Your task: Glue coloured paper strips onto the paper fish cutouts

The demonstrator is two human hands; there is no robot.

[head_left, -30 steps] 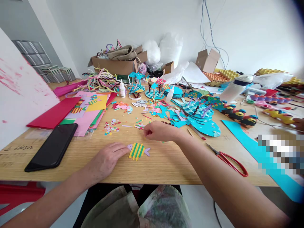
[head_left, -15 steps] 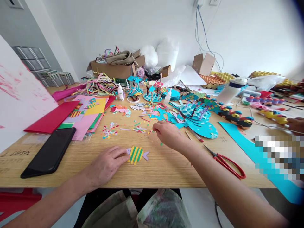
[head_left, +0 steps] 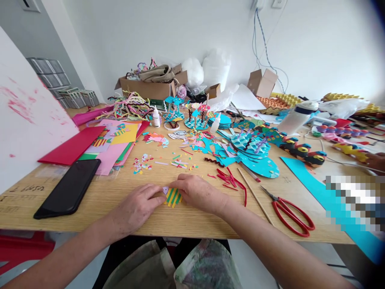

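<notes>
On the wood table in front of me lies a paper fish with yellow and green stripes and a lilac head. My left hand has its thumb and fingers on the head end, holding it flat. Over the fish's upper right edge is my right hand, fingertips pressed together; whatever is between them is hidden, and the tail is covered too. Just beyond the hands are small paper scraps and a pile of tiny cut pieces.
Red-handled scissors, a wooden stick and red strips lie to the right. A black phone and coloured sheets lie left. Glue bottles and blue paper discs stand farther back. Another person's hand shows far right.
My right hand has come from the scraps toward me and left, onto the fish's upper right edge. The left hand stays at the head. The view has shifted slightly.
</notes>
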